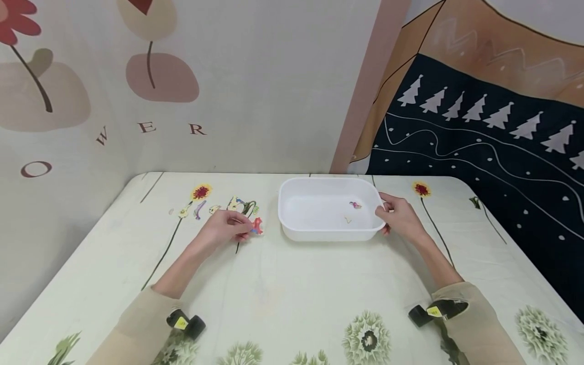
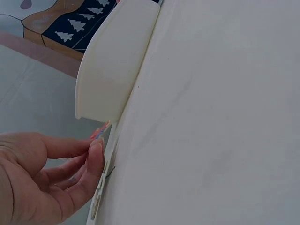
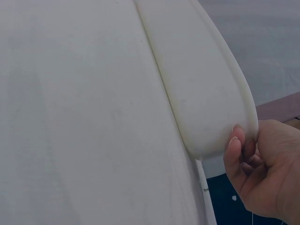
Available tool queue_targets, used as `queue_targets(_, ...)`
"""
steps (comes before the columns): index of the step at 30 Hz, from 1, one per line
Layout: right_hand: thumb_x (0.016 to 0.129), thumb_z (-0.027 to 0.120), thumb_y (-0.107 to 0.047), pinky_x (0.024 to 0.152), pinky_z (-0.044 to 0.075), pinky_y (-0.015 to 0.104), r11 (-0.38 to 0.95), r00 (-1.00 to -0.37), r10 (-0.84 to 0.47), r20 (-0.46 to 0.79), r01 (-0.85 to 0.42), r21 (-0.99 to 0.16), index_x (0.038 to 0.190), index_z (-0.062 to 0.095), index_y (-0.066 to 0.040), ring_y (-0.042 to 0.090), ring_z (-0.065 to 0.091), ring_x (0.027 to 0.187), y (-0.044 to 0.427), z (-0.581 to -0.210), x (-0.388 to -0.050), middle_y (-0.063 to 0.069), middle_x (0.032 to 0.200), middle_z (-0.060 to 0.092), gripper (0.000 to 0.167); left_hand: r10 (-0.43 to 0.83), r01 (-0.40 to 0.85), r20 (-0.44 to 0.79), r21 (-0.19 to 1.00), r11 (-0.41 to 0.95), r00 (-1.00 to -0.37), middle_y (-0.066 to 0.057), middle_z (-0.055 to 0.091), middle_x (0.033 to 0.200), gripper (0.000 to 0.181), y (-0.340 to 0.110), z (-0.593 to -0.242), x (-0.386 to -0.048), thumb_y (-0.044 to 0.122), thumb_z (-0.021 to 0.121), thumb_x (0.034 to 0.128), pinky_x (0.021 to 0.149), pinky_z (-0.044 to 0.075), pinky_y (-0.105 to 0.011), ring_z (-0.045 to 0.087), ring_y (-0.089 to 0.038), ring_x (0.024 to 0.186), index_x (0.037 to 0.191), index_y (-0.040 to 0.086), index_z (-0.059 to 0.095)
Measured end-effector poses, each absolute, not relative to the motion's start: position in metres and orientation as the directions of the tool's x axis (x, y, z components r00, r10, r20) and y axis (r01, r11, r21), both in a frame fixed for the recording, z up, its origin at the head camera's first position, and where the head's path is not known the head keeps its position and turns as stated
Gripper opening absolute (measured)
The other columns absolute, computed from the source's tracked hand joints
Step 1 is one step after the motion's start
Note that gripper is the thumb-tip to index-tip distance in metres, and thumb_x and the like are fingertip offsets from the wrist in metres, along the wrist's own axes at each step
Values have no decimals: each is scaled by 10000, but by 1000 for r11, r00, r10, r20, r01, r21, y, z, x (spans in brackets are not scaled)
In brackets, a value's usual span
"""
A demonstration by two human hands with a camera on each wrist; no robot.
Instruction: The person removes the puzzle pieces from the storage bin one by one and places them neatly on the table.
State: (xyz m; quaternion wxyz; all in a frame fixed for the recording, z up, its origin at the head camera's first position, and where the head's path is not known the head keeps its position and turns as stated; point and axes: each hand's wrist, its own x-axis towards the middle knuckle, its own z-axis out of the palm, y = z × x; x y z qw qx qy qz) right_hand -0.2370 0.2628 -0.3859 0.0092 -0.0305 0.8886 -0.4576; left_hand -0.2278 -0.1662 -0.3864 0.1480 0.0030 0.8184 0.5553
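Observation:
My left hand (image 1: pixel 226 226) pinches a small red and blue piece (image 1: pixel 257 226) between thumb and fingertips, just left of the white tub (image 1: pixel 326 235). In the left wrist view the left hand (image 2: pixel 61 173) holds this piece (image 2: pixel 100 131) near the tub's end (image 2: pixel 110 65). My right hand (image 1: pixel 400 217) grips the tub's right end, thumb over the rim. The right wrist view shows the right hand (image 3: pixel 267 168) with curled fingers against the tub wall (image 3: pixel 201 84). Inside the tub lie a pink-purple piece (image 1: pixel 355 205) and a small yellowish one (image 1: pixel 348 220).
Left of the tub, several small pieces lie on the flowered cloth (image 1: pixel 292 284): a purple one (image 1: pixel 199 210), a yellowish one (image 1: pixel 214 209) and others behind the left hand. A pale wall covering (image 1: pixel 255 101) and a dark one with trees (image 1: pixel 456 132) stand behind the table.

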Motion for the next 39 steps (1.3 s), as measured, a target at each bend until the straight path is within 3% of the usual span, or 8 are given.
queue_targets(9,931,501,-68,492,540,294,582,-998,-62,14,-48,-812,1511,369,71,186,602,491,261,-386,-237,153,789,560,611,228,-135,-256,887,441,-939,-105,692,788,167,-169,-388,-226,35,698,939,682,569,-273,650,-152,683,1035,-96,660)
queue_targets(22,934,496,-73,502,537,281,581,-998,-60,7,-41,-813,1515,375,57,179,597,493,261,-384,-235,182,823,570,607,200,-75,-241,796,600,-950,-93,676,767,121,-171,-385,-222,91,712,937,640,536,-259,634,-151,648,967,-24,688)
queue_targets(31,932,495,-69,498,536,280,574,-998,-67,15,-51,-817,1511,372,68,170,597,491,260,-384,-235,189,829,580,607,199,-31,-191,791,611,-961,-96,660,788,140,-174,-381,-221,106,710,937,655,504,-296,611,-178,665,992,-19,683)
queue_targets(39,927,495,-71,491,529,280,589,-998,-63,16,-50,-807,1513,374,61,170,601,488,260,-383,-234,198,829,595,612,218,88,-58,793,603,-974,-134,694,864,171,-171,-373,-219,153,688,952,669,506,-333,646,-236,718,1047,11,685)
